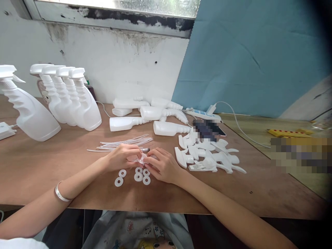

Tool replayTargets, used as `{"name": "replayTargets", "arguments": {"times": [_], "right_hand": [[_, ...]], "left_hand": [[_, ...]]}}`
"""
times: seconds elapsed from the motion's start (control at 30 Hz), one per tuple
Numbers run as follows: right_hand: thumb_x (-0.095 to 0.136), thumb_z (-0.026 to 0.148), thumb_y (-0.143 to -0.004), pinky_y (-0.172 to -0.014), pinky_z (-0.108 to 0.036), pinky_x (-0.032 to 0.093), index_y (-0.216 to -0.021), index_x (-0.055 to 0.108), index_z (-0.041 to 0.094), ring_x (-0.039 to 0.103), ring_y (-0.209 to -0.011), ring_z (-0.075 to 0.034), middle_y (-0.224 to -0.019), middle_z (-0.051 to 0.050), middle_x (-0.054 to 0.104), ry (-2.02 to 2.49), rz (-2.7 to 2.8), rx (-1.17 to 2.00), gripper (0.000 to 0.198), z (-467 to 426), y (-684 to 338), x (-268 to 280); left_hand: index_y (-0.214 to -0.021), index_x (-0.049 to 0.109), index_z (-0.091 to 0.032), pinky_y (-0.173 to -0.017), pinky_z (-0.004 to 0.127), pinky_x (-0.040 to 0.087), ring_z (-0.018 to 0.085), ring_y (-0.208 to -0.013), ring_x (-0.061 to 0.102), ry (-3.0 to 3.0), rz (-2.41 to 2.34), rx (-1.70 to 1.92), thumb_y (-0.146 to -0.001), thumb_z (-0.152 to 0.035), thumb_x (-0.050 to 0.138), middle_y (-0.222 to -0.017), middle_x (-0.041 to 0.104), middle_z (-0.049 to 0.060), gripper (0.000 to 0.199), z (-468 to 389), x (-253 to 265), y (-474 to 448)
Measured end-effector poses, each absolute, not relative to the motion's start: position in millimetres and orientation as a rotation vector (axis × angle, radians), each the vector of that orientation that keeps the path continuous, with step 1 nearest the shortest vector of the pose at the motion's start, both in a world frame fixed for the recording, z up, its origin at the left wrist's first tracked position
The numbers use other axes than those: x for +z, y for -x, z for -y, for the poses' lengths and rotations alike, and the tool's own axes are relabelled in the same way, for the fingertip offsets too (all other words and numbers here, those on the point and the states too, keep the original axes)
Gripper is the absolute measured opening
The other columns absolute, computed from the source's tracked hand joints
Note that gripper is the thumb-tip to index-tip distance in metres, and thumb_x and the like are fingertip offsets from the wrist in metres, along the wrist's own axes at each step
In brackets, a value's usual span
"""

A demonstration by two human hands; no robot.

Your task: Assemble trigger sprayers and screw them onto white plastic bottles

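Between my two hands is a white spray head (142, 158), its round collar showing and the rest mostly covered by fingers. My left hand (120, 159) is closed around it from the left. From the other side, the fingers of my right hand (163, 166) pinch at the collar; whether a small part is between them is hidden. Several flat white washers (138, 177) lie on the table just below my hands. Thin white dip tubes (127, 142) lie in a loose bundle behind my left hand. A pile of white trigger spray heads (207, 155) is to the right.
White spray bottles (86, 103) with heads on stand at the left. Several headless bottles (168, 128) lie along the back of the brown table (85, 183). A power strip (203, 114) with a white cable and a phone (220, 129) are at the back right.
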State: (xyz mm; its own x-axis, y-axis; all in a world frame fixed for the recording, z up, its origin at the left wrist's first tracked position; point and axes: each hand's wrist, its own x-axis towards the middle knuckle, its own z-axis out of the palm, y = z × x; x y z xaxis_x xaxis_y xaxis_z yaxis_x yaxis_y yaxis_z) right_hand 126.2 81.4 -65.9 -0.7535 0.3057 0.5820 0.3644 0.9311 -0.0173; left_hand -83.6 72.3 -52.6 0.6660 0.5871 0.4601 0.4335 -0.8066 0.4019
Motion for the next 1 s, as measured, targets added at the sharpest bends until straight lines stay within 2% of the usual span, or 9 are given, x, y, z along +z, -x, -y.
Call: {"name": "replayTargets", "arguments": {"times": [0.67, 1.0], "right_hand": [[0.044, 0.022, -0.087, -0.067, -0.028, 0.042, -0.087, 0.058, 0.019, 0.050, -0.075, -0.015, -0.085, -0.005, 0.059, 0.470, 2.455, 0.003, 0.014, -82.8, -124.8, -65.4], [0.041, 0.022, -0.089, -0.067, -0.028, 0.042, -0.090, 0.056, 0.019, 0.049, -0.076, -0.016, -0.084, -0.005, 0.059, 0.478, 2.502, -0.003, 0.016, -81.3, -123.5, -60.4]], "left_hand": [[-0.075, 0.064, -0.016, -0.068, 0.022, 0.045, 0.013, -0.074, 0.059, -2.624, -0.801, 0.847, -0.078, -0.034, 0.057, -0.086, 0.063, 0.007, 0.019, -69.6, -49.7, 82.5], [-0.074, 0.063, -0.016, -0.068, 0.022, 0.046, 0.013, -0.073, 0.059, -2.609, -0.808, 0.813, -0.079, -0.036, 0.056, -0.085, 0.063, 0.008, 0.022, -69.8, -47.9, 82.8]]}}
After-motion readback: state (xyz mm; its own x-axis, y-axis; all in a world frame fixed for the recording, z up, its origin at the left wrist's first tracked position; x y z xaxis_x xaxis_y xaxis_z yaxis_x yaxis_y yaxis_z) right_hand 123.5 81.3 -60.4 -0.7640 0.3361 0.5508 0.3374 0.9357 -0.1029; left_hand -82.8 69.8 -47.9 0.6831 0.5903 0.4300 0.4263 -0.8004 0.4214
